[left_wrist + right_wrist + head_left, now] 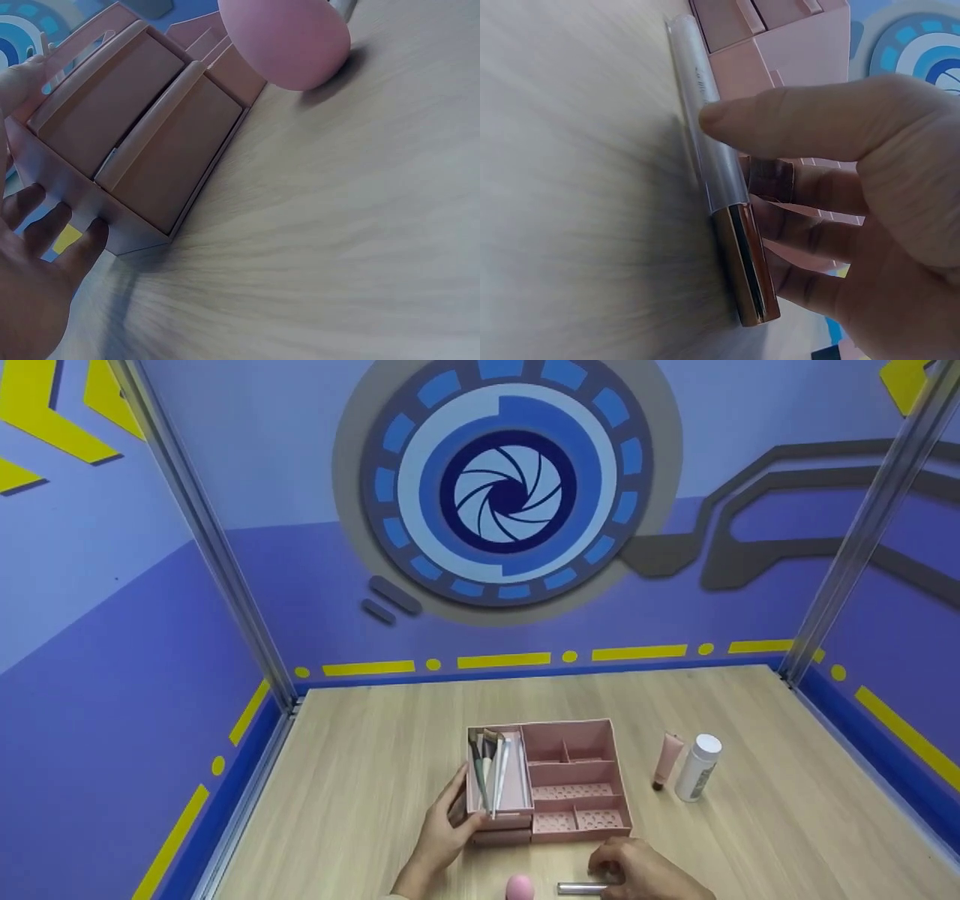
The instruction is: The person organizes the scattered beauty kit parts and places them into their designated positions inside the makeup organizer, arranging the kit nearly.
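A pink cosmetics organizer (568, 730) stands on the table, with makeup brushes (486, 769) in its left compartment. My left hand (442, 829) holds the organizer's front left corner, thumb at the front edge and fingers against the side wall. Two closed drawers (169, 135) show in the left wrist view. In front of the organizer, my right hand (645, 871) pinches a slim cosmetic tube (709, 142) with a shiny copper-coloured end, thumb on one side and fingers on the other. The tube lies along the tabletop. A pink makeup sponge (519, 887) sits between the hands.
Right of the organizer are a pink squeeze tube (669, 757) with a dark cap and a white bottle (697, 771). Decorated panels (300, 585) with metal posts border the wooden table (375, 750) at the back and sides. The organizer's right half has several low-walled compartments.
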`<move>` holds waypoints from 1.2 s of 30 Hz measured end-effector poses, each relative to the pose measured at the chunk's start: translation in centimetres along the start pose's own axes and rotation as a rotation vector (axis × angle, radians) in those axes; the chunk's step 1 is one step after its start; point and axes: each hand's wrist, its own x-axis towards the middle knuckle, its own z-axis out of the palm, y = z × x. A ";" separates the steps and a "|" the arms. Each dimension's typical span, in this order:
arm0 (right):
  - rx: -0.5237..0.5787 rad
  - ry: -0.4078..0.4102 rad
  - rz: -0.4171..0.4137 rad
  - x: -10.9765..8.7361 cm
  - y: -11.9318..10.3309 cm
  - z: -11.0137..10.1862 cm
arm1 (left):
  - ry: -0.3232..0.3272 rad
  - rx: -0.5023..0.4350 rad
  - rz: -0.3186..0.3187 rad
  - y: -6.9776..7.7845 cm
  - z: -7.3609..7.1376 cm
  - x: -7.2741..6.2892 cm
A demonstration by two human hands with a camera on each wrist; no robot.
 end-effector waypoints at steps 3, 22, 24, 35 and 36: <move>0.014 -0.003 -0.006 0.0 0.0 0.1 | -0.004 0.002 -0.012 0.0 0.0 0.0; 0.027 -0.003 -0.104 -0.1 0.3 0.6 | -0.016 -0.017 -0.022 -0.1 0.0 -0.2; 0.010 0.036 -0.148 -0.3 0.2 0.5 | -0.016 -0.026 -0.017 -0.1 0.0 -0.2; -0.027 0.205 -0.186 -0.4 -1.1 -1.3 | -0.008 -0.006 -0.017 0.0 0.0 -0.1; -0.049 0.216 -0.187 -0.4 -1.3 -1.6 | -0.006 0.008 -0.026 0.0 0.0 -0.1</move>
